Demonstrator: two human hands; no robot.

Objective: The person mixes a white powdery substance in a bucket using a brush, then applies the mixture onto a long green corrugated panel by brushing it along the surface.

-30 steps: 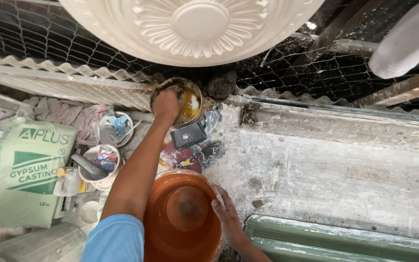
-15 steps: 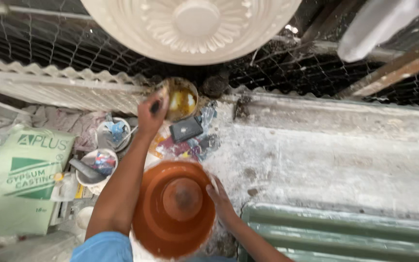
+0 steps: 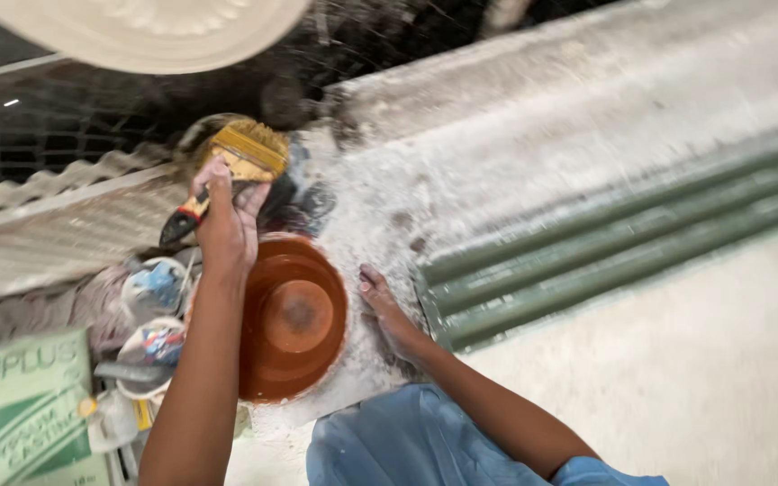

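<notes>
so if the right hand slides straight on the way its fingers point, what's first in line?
The right hand lies flat beside the orange bowl, fingers pointing up-frame. First in line looks like bare, white-dusted board, then the dark clutter near the brush; depth is unclear.

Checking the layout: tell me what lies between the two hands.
In the head view, the orange bowl lies between the left hand, which holds a brush, and the right hand, which rests on the dusty surface beside the bowl.
</notes>
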